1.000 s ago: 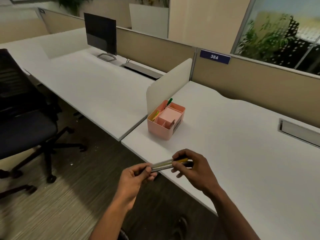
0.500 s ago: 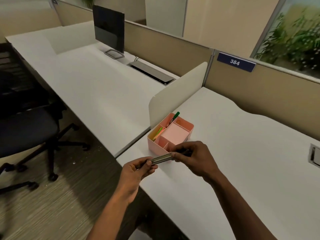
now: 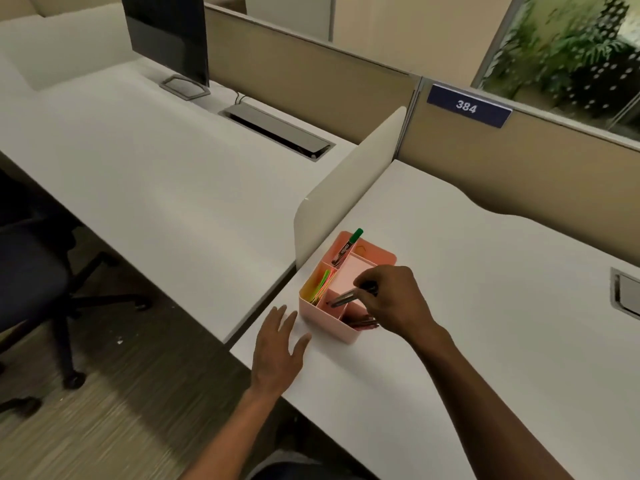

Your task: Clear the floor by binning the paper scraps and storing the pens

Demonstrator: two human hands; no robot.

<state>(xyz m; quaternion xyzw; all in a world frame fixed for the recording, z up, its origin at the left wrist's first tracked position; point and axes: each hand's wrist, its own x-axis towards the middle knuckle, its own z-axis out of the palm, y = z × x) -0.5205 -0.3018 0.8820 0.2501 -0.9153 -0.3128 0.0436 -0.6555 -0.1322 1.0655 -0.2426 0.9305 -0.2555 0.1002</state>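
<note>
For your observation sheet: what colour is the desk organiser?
Pink, seen best in the head view: the desk organiser.

Desks: two, a left desk (image 3: 145, 174) and a right desk (image 3: 485, 306). Organizer: one pink organizer (image 3: 332, 327), near left on the right desk. Green-capped marker (image 3: 348, 245): one, far compartment. Grey pen (image 3: 348, 298): one. Further pens in the near compartment: count unclear. Monitor (image 3: 166, 36): one. Office chair (image 3: 38, 289): one. Number plate (image 3: 468, 105): one.
</note>
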